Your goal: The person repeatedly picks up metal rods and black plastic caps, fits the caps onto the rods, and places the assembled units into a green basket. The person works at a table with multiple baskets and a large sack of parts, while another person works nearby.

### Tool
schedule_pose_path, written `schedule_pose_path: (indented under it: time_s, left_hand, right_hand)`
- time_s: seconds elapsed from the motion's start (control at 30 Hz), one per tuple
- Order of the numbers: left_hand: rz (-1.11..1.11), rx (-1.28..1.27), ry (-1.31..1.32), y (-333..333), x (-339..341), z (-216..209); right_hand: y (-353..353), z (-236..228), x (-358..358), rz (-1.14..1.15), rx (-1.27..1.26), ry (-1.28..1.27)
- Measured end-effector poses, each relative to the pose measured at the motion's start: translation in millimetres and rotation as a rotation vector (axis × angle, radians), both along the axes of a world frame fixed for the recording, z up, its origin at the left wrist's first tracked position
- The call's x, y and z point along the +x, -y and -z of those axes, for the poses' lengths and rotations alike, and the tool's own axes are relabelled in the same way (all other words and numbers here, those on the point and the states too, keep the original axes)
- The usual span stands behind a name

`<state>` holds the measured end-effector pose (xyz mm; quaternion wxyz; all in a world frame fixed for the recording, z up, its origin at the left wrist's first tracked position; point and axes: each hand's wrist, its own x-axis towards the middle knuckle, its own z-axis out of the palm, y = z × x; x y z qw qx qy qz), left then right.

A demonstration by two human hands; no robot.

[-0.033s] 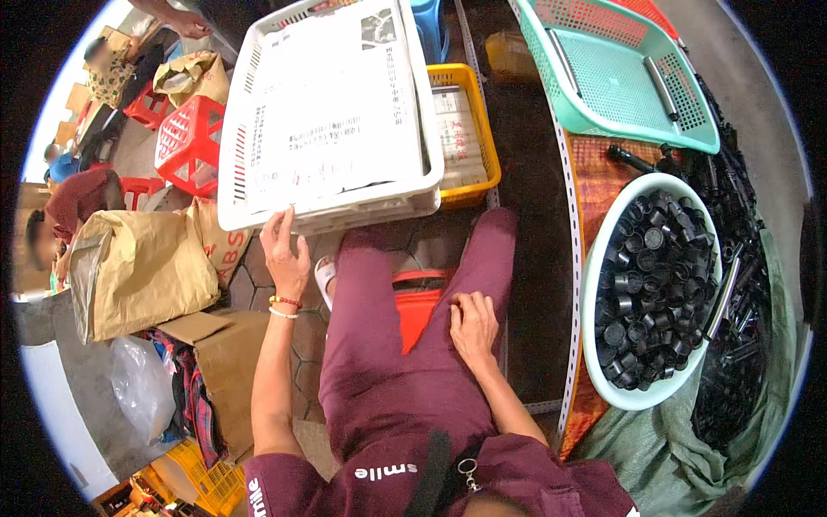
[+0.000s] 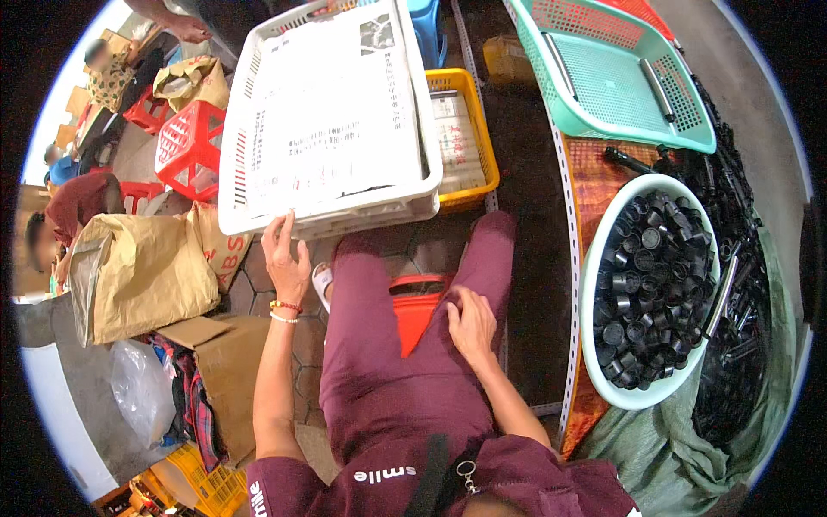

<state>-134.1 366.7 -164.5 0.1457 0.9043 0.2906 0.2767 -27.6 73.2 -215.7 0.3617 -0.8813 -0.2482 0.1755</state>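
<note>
My left hand, with beaded bracelets at the wrist, reaches up to the near edge of a white plastic basket. Its fingers are apart, and the fingertips meet the basket's lower left rim; it holds nothing. A sheet of printed paper lies flat inside that basket. My right hand rests on my right thigh, fingers loosely stretched over the maroon trousers with nothing in them. Between my legs a piece of a red stool shows.
On my right, a pale basin of black caps stands beside heaped black parts. A green basket holds metal tubes. A yellow crate sits behind the white basket. Left are a paper sack, a carton, red stools and other people.
</note>
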Motion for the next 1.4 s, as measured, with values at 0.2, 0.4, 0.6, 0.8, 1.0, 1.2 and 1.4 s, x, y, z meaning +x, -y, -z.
schedule_pose_path:
  time_s: [0.2, 0.4, 0.6, 0.8, 1.0, 1.2, 1.4]
  left_hand:
    - [-0.051, -0.108, 0.261, 45, 2, 2]
    - [-0.075, -1.041, 0.139, 105, -55, 101]
    - [-0.030, -1.477, 0.071, 92, -62, 123]
    - [-0.120, -1.853, 0.853, 16, -50, 84]
    - [-0.203, -1.956, 1.166, -26, -1, 42]
    - [-0.445, -1.869, 0.899, -41, 2, 10]
    - [-0.596, -2.071, 0.799, -74, -7, -28]
  right_hand:
    - [-89, 67, 53, -0.207, -0.285, -0.244]
    - [-60, 44, -34, -0.372, -0.185, -0.214]
    - [-65, 50, -41, -0.327, -0.283, -0.132]
    - [-74, 74, -5, -0.060, 0.043, -0.670]
    - [-155, -32, 23, 0.030, 0.307, -0.989]
    - [-244, -119, 27, -0.549, 0.148, -0.230]
    - [-320, -137, 39, -0.680, -0.195, -0.066]
